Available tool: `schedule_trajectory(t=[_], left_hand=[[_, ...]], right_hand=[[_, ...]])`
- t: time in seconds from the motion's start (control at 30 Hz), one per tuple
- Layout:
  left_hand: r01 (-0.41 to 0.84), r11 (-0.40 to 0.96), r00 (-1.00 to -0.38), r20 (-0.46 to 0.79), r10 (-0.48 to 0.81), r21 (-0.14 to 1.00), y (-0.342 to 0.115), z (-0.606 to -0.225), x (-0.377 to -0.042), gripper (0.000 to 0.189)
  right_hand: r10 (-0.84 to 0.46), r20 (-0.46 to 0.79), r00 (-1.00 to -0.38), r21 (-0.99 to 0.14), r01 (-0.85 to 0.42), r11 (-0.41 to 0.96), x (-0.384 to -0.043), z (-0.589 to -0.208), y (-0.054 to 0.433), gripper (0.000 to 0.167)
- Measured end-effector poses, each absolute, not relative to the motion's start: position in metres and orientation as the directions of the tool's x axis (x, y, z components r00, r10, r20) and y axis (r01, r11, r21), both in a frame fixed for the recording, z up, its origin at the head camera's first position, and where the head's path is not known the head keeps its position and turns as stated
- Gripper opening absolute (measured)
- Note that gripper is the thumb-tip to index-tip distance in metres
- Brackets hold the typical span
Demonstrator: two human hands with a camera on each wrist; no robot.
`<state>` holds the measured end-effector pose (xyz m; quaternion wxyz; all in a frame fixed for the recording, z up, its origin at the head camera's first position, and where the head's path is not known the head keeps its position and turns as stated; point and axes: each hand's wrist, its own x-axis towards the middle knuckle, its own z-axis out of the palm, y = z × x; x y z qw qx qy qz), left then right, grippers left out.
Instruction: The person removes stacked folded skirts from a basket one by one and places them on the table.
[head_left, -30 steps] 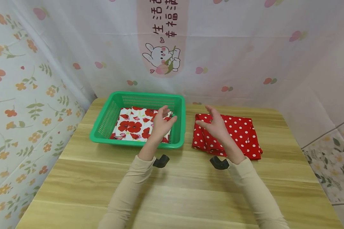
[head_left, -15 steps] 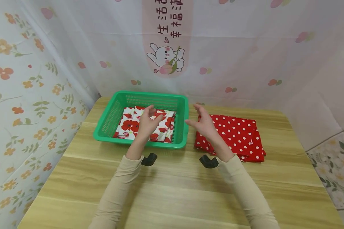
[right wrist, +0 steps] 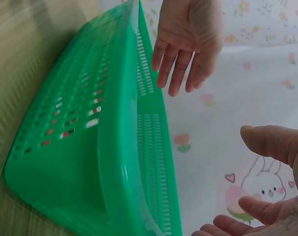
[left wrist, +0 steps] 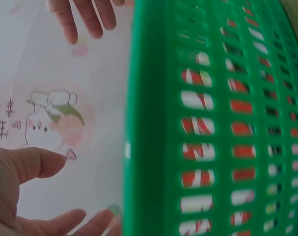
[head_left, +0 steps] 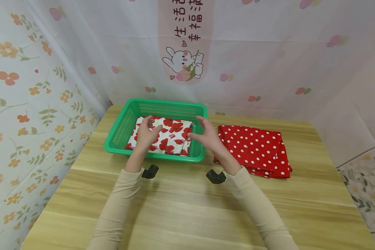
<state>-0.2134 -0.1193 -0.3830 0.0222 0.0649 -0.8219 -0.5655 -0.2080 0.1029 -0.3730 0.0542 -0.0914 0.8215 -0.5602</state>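
Observation:
My left hand (head_left: 146,136) hovers over the left part of a green plastic basket (head_left: 112,149), its fingers apart and holding nothing. Above the basket's right end is my right hand (head_left: 208,137), likewise spread with nothing in its grasp. Between the hands, a folded white cloth with red flowers (head_left: 172,135) lies inside the basket. In the left wrist view the basket wall (left wrist: 149,123) stands beside the left hand (left wrist: 36,196), with cloth showing through its slots. The right wrist view has the right hand (right wrist: 271,187) beside the basket rim (right wrist: 119,123), apart from it.
Right of the basket lies a folded red cloth with white dots (head_left: 253,149) on the wooden table (head_left: 181,208). A printed curtain (head_left: 253,52) hangs behind the table, and a floral curtain (head_left: 34,121) is at the left.
Both hands have shifted left: the right hand from over the dotted cloth to the basket's right end, the left hand from the basket's right part to its left. The view has turned slightly.

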Motion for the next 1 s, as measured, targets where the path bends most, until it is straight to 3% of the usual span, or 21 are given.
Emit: schedule_trajectory(t=[0.27, 0.77, 0.93, 1.0], left_hand=[[-0.154, 0.472, -0.985, -0.099, -0.138, 0.868, -0.142, -0.385, -0.221, 0.058], [-0.249, 0.737, -0.965, -0.225, -0.134, 0.629, -0.182, -0.394, -0.23, 0.056], [-0.247, 0.761, -0.966, -0.215, -0.144, 0.599, -0.191, -0.396, -0.231, 0.031], [-0.26, 0.761, -0.962, -0.227, -0.151, 0.595, -0.194, -0.396, -0.232, 0.029]], right_hand=[[-0.267, -0.006, -0.964, -0.933, -0.091, 0.347, -0.215, -0.379, 0.086, 0.071], [-0.216, -0.237, -0.947, -0.917, 0.145, 0.371, -0.225, -0.394, 0.065, 0.077], [-0.2, -0.291, -0.936, -0.915, 0.211, 0.344, -0.227, -0.398, 0.06, 0.072], [-0.207, -0.296, -0.932, -0.918, 0.219, 0.329, -0.228, -0.401, 0.059, 0.067]])
